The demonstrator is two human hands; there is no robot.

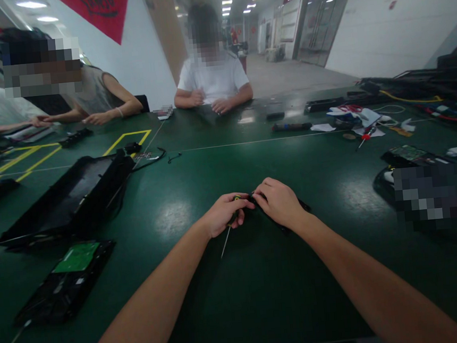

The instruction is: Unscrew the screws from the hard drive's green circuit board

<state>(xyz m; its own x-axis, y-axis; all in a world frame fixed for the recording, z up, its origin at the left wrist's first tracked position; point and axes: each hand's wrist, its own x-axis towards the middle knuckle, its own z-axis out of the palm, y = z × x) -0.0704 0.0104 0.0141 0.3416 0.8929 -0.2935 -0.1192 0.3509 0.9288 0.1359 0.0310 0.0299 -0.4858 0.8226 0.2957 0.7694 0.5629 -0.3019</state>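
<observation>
Near the middle of the green table, my left hand (227,213) is closed around a screwdriver (227,240). Its thin metal shaft points down toward me, and a yellow and black handle shows between the fingers. The tips of this hand's thumb and index finger reach a small black part (273,222). Over that part lies my right hand (278,202), fingers bent and closed on its upper end. Most of the black part is hidden under the right hand, so its kind cannot be made out.
At the left lie a long black open housing (71,198) and a black unit with a green circuit board (76,258). Toward the right are a black cylinder (292,127), a red-handled screwdriver (365,137), cables (446,104) and another board (409,153). Several people sit across the table (197,174).
</observation>
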